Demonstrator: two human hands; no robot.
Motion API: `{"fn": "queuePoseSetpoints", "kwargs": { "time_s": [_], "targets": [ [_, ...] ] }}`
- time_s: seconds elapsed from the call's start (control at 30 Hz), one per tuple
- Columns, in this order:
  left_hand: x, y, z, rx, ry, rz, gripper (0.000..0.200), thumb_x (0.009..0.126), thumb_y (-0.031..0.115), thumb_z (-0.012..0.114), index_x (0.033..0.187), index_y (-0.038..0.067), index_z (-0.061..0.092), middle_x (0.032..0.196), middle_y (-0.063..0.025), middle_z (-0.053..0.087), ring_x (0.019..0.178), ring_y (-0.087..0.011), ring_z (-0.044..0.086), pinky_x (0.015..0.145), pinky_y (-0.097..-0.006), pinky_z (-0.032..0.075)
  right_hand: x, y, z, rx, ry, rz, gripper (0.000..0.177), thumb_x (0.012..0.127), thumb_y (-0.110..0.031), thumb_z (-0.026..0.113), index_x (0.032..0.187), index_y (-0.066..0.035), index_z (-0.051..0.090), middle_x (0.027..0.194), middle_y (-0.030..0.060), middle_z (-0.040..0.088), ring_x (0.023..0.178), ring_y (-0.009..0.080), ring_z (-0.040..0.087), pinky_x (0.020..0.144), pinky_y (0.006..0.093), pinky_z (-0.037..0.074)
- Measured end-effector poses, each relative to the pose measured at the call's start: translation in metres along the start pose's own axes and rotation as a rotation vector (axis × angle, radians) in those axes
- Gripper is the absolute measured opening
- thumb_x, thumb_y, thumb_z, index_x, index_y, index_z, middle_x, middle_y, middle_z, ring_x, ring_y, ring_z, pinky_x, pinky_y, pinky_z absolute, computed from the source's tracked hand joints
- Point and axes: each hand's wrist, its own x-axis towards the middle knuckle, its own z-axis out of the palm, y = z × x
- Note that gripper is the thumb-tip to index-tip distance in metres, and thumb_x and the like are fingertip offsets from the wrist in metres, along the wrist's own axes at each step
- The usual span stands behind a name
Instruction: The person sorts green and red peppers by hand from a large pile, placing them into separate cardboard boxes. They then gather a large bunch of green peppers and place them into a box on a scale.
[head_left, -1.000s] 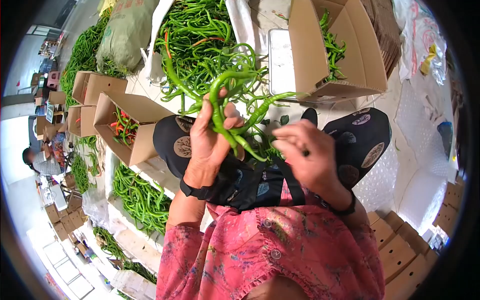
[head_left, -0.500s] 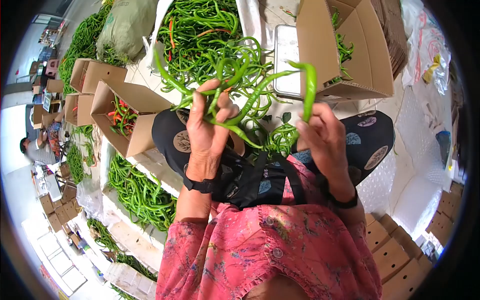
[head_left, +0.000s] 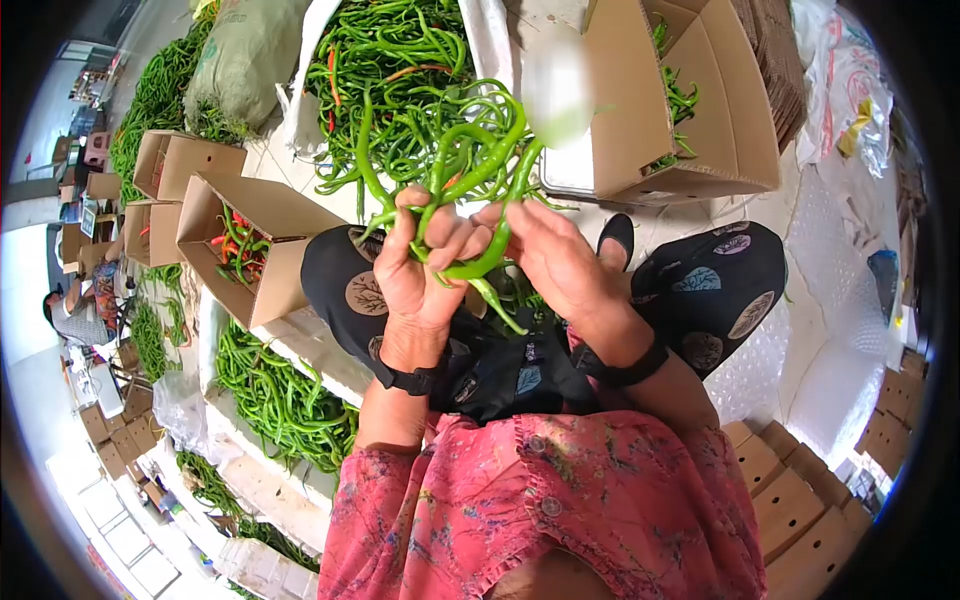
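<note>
My left hand [head_left: 415, 285] is closed around several long green chili peppers [head_left: 493, 160], whose curved ends stick out above and below the fingers. Right beside it, my right hand [head_left: 562, 262] has its fingertips against a green chili pepper in the same bunch; its thumb side is partly hidden. Beyond both hands lies a large heap of green chili peppers [head_left: 395, 95], with a few red ones among them, in an opened white sack [head_left: 487, 40].
At the upper right, a cardboard box [head_left: 735, 110] holds some green peppers beside a white tray [head_left: 570, 165]. On the left, another box [head_left: 210, 205] contains red and green peppers. More green peppers [head_left: 270, 390] lie nearer me. A person [head_left: 80, 315] sits far left.
My right hand has moved left from beside my knee to my left hand, bringing a curved green pepper to the bunch. My left hand keeps its hold.
</note>
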Motion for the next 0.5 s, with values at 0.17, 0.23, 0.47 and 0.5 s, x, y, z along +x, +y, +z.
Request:
{"fn": "queuePoseSetpoints", "kwargs": {
  "time_s": [0.17,0.23,0.47,0.5],
  "targets": [
    [-0.003,0.007,-0.006,0.446,0.002,0.137,0.023,0.091,0.025,0.062,0.108,0.010,0.058,0.073,-0.0058,0.051,0.071,-0.0192,0.047,0.073,-0.0362,0.039,0.001,-0.022,-0.030,0.256,0.186,-0.220,0.022,0.102,-0.020,0.042,0.101,-0.001,0.054,0.091,0.0099,0.059,0.077,0.0137,0.053,0.071,0.0285,0.045],
    [-0.007,0.008,-0.004,0.590,-0.014,0.108,0.023,0.089,0.020,0.063,0.105,0.004,0.060,0.080,-0.0109,0.060,0.076,-0.0214,0.055,0.073,-0.0360,0.044,-0.002,-0.030,-0.061,0.337,0.135,-0.213,0.017,0.101,-0.017,0.043,0.100,-0.003,0.052,0.087,0.0084,0.055,0.072,0.0136,0.051,0.067,0.0276,0.043],
    [-0.012,0.001,0.020,1.316,0.090,-0.315,0.016,0.090,0.014,0.063,0.100,0.002,0.069,0.085,-0.0073,0.066,0.068,-0.0106,0.057,0.061,-0.0251,0.046,-0.018,-0.033,-0.030,-0.132,-0.040,0.016,0.033,0.094,-0.033,0.060,0.104,-0.001,0.059,0.082,0.0013,0.056,0.066,0.0083,0.051,0.059,0.0216,0.041],
    [-0.010,-0.001,0.026,1.369,0.045,-0.359,0.016,0.091,0.014,0.064,0.101,0.003,0.070,0.083,-0.0034,0.065,0.066,-0.0086,0.056,0.059,-0.0239,0.045,-0.017,-0.032,-0.025,-0.081,-0.078,0.091,0.033,0.095,-0.028,0.057,0.109,0.002,0.057,0.085,0.0021,0.055,0.069,0.0090,0.051,0.063,0.0231,0.042]
  ]
}}
